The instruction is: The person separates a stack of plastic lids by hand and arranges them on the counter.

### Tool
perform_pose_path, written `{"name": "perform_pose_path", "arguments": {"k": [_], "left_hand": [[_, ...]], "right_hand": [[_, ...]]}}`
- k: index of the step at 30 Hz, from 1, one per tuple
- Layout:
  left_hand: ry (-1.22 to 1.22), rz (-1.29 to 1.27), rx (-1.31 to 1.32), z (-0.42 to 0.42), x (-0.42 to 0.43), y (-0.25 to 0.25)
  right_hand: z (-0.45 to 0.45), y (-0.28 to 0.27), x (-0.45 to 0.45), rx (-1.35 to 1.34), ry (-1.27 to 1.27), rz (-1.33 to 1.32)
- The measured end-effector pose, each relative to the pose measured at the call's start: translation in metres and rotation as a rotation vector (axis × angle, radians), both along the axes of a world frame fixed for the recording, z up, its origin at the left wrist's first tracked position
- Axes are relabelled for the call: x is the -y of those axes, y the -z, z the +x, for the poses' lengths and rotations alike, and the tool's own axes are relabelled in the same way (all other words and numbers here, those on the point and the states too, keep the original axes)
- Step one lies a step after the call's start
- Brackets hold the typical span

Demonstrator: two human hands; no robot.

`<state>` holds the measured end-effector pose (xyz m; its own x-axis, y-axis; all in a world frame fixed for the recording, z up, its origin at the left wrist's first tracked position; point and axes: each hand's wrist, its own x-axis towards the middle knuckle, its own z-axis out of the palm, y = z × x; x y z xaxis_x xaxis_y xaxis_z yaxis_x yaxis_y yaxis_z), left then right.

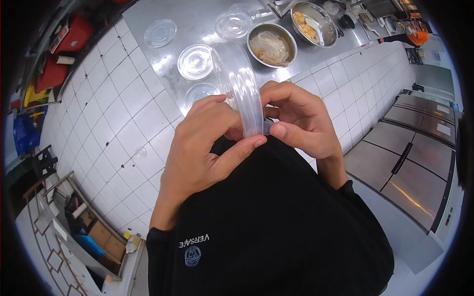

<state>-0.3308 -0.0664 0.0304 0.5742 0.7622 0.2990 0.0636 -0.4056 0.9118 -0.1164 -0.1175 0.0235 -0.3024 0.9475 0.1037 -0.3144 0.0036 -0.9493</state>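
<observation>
In front of my chest, my left hand (205,138) grips a stack of clear round plastic lids (252,106), turned edge-on with the rims toward the right. The left thumb presses along the lower rim. At the right side of the stack, my right hand (301,118) has its thumb and curled fingers on the edge of the outermost lid (267,127). Part of that edge sticks out between the thumb and the stack. The right fingertips are partly hidden behind the rims.
Beyond my hands, a steel table (163,64) carries several round clear plastic pieces (196,62). A metal bowl (271,45) holds pale food; another bowl (314,24) holds yellow food and a white spoon. A steel refrigerator (400,158) stands right, and a person in orange (417,38) is far right.
</observation>
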Motion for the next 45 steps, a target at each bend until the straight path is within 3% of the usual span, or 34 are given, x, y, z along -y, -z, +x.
{"name": "perform_pose_path", "arguments": {"k": [9, 13, 16, 19, 22, 23, 29, 45], "left_hand": [[0.032, -0.080, 0.022, -0.003, 0.002, 0.004], [0.072, 0.206, -0.130, -0.004, -0.003, 0.010], [0.077, 0.117, -0.204, -0.004, 0.002, 0.008], [0.118, -0.022, 0.020, -0.010, -0.003, 0.008], [-0.040, -0.202, 0.368, -0.008, -0.002, 0.018], [-0.080, -0.133, 0.412, -0.007, -0.004, 0.023], [-0.122, 0.042, 0.342, -0.009, -0.008, 0.022], [-0.134, -0.040, 0.339, -0.015, -0.011, 0.022]], "right_hand": [[-0.003, 0.003, 0.004, -0.034, 0.013, -0.054], [-0.014, -0.003, 0.004, 0.153, 0.177, -0.054], [-0.019, 0.000, 0.005, 0.366, 0.294, 0.065], [-0.020, 0.000, 0.004, 0.419, 0.318, 0.157], [-0.021, 0.000, 0.003, 0.504, 0.285, 0.225], [-0.022, 0.000, 0.003, 0.524, 0.273, 0.237], [-0.022, -0.009, 0.002, 0.633, 0.220, 0.284], [-0.028, -0.009, -0.005, 0.639, 0.226, 0.305]]}}
